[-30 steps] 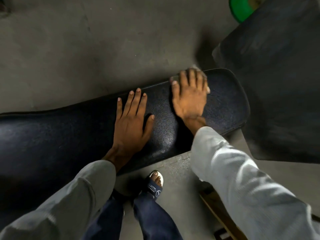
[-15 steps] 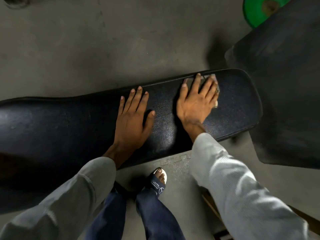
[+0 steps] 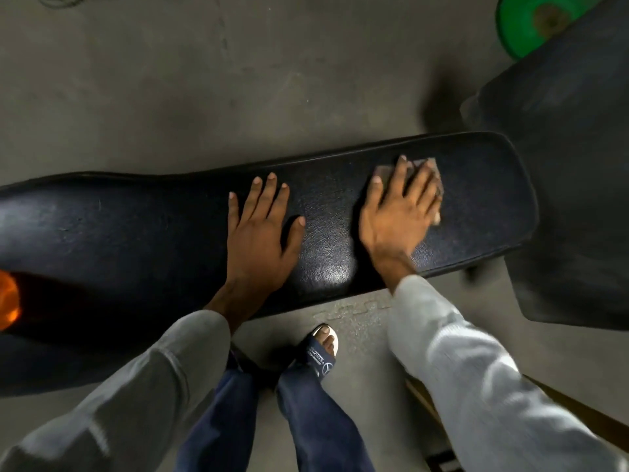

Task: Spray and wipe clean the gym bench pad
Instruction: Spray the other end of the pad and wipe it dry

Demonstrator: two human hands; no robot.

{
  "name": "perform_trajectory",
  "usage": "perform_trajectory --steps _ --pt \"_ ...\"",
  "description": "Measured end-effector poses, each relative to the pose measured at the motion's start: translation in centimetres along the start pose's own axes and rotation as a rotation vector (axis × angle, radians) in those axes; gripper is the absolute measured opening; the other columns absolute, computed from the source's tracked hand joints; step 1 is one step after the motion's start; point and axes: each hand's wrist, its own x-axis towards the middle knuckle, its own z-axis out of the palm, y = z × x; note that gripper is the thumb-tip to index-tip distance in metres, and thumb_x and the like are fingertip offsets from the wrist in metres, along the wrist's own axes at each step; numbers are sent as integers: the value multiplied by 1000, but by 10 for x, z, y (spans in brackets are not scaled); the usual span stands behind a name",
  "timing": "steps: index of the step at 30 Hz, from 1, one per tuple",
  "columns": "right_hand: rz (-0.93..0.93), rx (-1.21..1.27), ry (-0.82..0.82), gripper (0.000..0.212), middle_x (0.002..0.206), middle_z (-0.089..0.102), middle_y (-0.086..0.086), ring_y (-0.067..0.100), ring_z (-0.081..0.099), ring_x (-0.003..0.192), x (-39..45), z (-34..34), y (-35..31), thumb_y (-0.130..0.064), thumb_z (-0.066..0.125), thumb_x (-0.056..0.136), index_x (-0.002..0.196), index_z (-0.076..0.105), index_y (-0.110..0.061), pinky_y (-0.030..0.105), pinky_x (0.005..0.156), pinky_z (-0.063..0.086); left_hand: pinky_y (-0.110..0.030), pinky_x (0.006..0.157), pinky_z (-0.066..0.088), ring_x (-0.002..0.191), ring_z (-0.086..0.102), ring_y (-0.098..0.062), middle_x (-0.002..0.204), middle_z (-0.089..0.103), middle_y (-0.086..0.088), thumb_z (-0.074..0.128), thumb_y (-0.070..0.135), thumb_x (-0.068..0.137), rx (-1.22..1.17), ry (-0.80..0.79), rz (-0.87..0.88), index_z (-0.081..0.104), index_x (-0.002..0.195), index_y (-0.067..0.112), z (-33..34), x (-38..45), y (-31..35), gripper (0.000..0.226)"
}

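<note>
The long black gym bench pad (image 3: 143, 229) runs across the view from left to right, shiny near its front edge. My left hand (image 3: 260, 233) lies flat on the pad's middle, fingers spread, holding nothing. My right hand (image 3: 400, 212) presses flat on a small grey cloth (image 3: 429, 165) near the pad's right end; the cloth's corners show past my fingertips and beside my little finger. No spray bottle is in view.
A second black pad (image 3: 571, 185) stands tilted close to the bench's right end. A green weight plate (image 3: 531, 22) lies at the top right. My sandalled foot (image 3: 321, 350) is on the concrete floor below the bench. An orange glow (image 3: 6, 299) shows at the left edge.
My right hand has slid the cloth along the pad toward its right end and turned a little, fingers now pointing up and right. My left hand has stayed planted.
</note>
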Motion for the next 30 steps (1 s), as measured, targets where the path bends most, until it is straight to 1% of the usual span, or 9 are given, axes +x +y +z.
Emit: perform_trajectory --steps 5,8,11,14,16,21,25,27,30 --pt "-477 60 -108 64 181 21 16 35 16 169 -60 7 -51 -46 25 113 173 26 -24 56 137 14 -53 134 16 163 28 -23 172 38 -7 34 47 110 -248 42 -78 45 162 14 -24 -1 7 63" --pt "-608 324 -153 58 179 29 12 29 25 167 -86 -3 -37 -32 39 114 170 36 -19 47 137 20 -52 135 18 162 30 -24 171 40 -9 36 34 112 -251 105 -30 45 161 8 -29 -8 13 56" --pt "-453 481 -28 55 175 37 13 29 33 164 -68 -9 5 -17 46 110 164 47 -13 45 136 26 -51 135 17 163 28 -26 172 37 -11 38 29 112 -153 62 179 43 162 6 -11 -18 17 56" --pt "-182 311 91 56 174 39 16 36 31 164 -40 -4 51 -25 44 109 164 47 -12 54 136 22 -54 135 16 167 14 -24 179 19 -7 29 38 113 44 -122 318 25 170 12 10 -30 21 63" --pt "-131 192 97 58 175 36 19 38 28 165 -33 4 66 -32 39 112 166 42 -12 58 135 20 -52 136 11 168 8 -23 181 11 -7 25 39 113 117 -139 265 16 172 13 13 -39 19 65" --pt "-127 98 166 59 176 35 17 35 29 165 -33 17 69 -36 34 114 168 38 -14 53 136 18 -51 136 12 167 12 -27 179 16 -10 27 34 110 174 -75 98 20 171 12 -4 -65 2 65" --pt "-126 60 196 57 175 35 15 34 29 165 -32 20 72 -34 36 114 168 38 -15 52 136 18 -55 134 11 165 19 -35 177 22 -15 28 36 108 129 34 -120 28 169 13 -5 -1 2 65" --pt "-133 50 197 57 175 36 15 34 29 165 -32 19 71 -35 36 114 168 38 -16 52 136 18 -59 133 8 165 18 -39 177 21 -17 30 37 106 110 16 -95 29 170 17 2 17 25 67" --pt "-127 52 186 57 176 35 14 33 28 166 -33 16 67 -34 35 114 168 37 -15 52 136 18 -61 133 10 166 11 -38 180 13 -15 38 33 106 109 -87 101 24 171 21 17 -16 57 68"
